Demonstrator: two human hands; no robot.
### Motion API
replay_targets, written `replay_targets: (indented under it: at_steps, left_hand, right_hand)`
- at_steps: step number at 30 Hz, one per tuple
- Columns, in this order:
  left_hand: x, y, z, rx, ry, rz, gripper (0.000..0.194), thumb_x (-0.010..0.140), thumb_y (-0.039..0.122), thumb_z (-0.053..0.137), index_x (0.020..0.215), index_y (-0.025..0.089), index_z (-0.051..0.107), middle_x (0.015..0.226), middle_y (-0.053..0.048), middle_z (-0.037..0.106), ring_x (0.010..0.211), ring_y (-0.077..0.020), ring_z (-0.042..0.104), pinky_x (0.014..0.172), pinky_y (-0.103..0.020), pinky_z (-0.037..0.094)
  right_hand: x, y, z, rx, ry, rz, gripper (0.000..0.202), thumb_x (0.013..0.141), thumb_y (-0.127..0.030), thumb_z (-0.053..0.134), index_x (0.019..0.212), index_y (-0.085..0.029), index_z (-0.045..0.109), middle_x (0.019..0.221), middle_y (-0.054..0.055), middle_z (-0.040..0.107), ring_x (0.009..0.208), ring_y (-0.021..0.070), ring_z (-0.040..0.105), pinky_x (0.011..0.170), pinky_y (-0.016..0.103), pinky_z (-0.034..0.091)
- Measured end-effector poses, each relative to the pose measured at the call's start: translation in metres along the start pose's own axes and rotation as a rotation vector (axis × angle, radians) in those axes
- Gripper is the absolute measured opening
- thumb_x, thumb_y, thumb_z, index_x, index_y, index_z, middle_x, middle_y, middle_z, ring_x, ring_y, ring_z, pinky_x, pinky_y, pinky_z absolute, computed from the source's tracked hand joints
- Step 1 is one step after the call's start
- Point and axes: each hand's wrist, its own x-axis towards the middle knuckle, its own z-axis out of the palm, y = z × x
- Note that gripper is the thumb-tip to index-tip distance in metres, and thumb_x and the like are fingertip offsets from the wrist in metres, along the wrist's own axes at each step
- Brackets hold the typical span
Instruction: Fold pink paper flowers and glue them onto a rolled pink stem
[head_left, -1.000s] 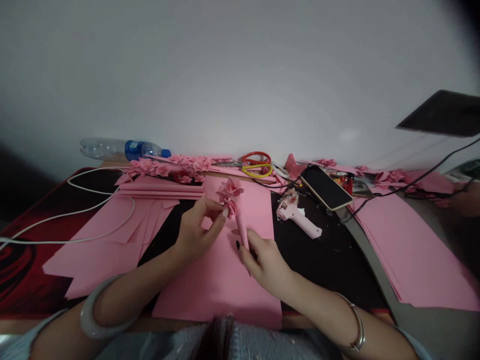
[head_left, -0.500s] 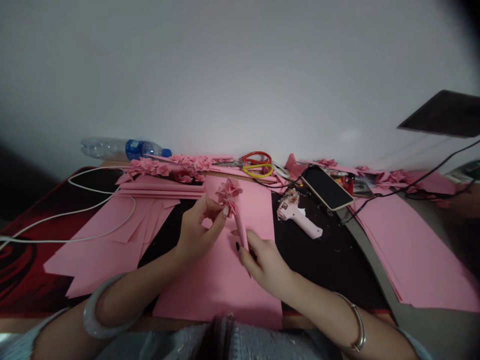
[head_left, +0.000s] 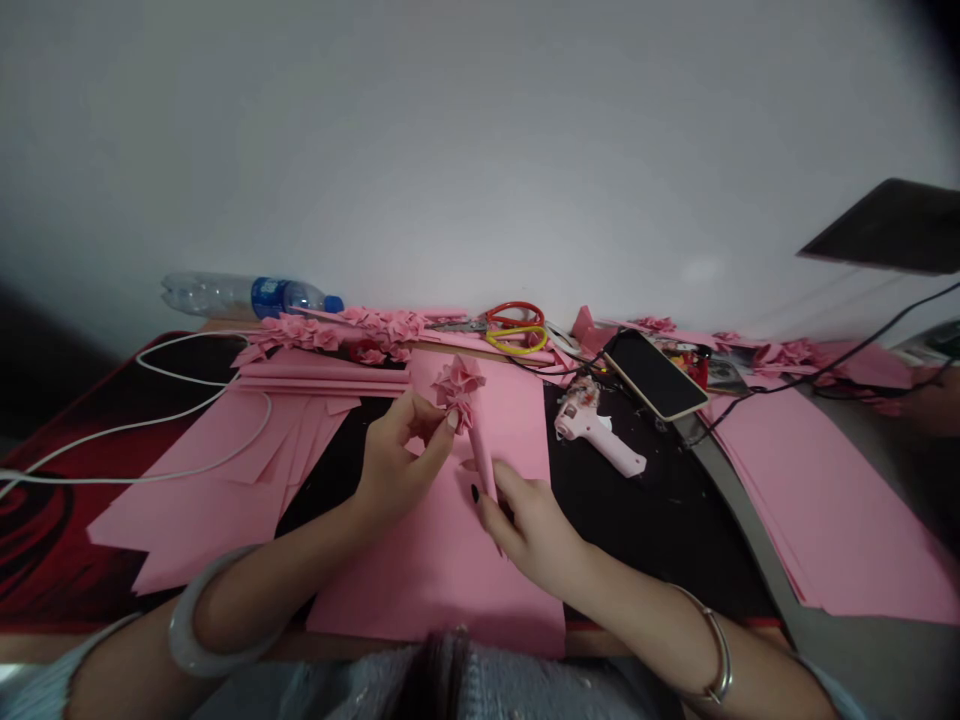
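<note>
Pink folded paper flowers [head_left: 459,383] sit at the top of a rolled pink paper stem [head_left: 482,460], tilted a little over the desk. My left hand [head_left: 405,455] pinches the lower edge of the flowers between thumb and forefinger. Lower down, my right hand [head_left: 532,525] is closed round the stem, its thumb along the near side. Beneath both hands lies a large pink paper sheet [head_left: 435,590]. A pale pink glue gun [head_left: 600,440] rests on the black mat to the right of my right hand.
Paper sheets [head_left: 210,480] and paper rolls [head_left: 322,378] lie left; a paper stack [head_left: 832,510] lies right. Scissors [head_left: 517,340], a phone [head_left: 656,375], a plastic bottle [head_left: 225,295] and more paper flowers [head_left: 382,325] line the wall. A white cable [head_left: 112,480] crosses the left side.
</note>
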Motion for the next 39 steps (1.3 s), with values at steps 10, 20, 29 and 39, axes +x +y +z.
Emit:
replay_targets:
  at_steps: [10, 20, 29, 39]
  left_hand:
    - [0.0, 0.002, 0.0, -0.016, -0.011, -0.035, 0.017, 0.083, 0.023, 0.058, 0.07, 0.018, 0.047, 0.062, 0.003, 0.049, 0.049, -0.007, 0.043, 0.048, -0.02, 0.036]
    - [0.0, 0.002, 0.001, -0.004, -0.018, -0.01, 0.018, 0.083, 0.022, 0.058, 0.069, 0.018, 0.047, 0.059, 0.004, 0.048, 0.048, -0.007, 0.042, 0.047, -0.02, 0.036]
    - [-0.001, 0.0, 0.001, -0.032, -0.023, -0.051, 0.014, 0.084, 0.027, 0.059, 0.077, 0.018, 0.051, 0.066, 0.002, 0.054, 0.049, -0.0067, 0.046, 0.046, -0.019, 0.038]
    - [0.003, -0.009, -0.003, -0.149, -0.021, -0.073, 0.018, 0.086, 0.032, 0.057, 0.096, 0.023, 0.046, 0.076, 0.002, 0.051, 0.049, -0.0064, 0.046, 0.041, -0.019, 0.038]
  right_hand:
    - [0.0, 0.0, 0.0, -0.009, -0.001, -0.016, 0.033, 0.09, -0.019, 0.039, 0.122, -0.013, 0.048, 0.067, 0.001, 0.056, 0.055, 0.0112, 0.054, 0.054, 0.023, 0.044]
    - [-0.001, 0.0, 0.0, 0.019, -0.024, 0.011, 0.034, 0.091, -0.021, 0.039, 0.124, -0.014, 0.048, 0.064, 0.0, 0.054, 0.049, 0.0107, 0.051, 0.05, 0.023, 0.043]
    - [0.0, -0.001, 0.002, 0.147, -0.023, 0.071, 0.032, 0.091, -0.021, 0.04, 0.121, -0.014, 0.048, 0.06, -0.003, 0.05, 0.044, 0.0084, 0.048, 0.045, 0.021, 0.039]
    - [0.007, -0.003, -0.007, 0.502, 0.113, 0.198, 0.021, 0.091, -0.029, 0.041, 0.102, -0.014, 0.051, 0.049, -0.01, 0.035, 0.041, 0.0057, 0.03, 0.04, 0.019, 0.024]
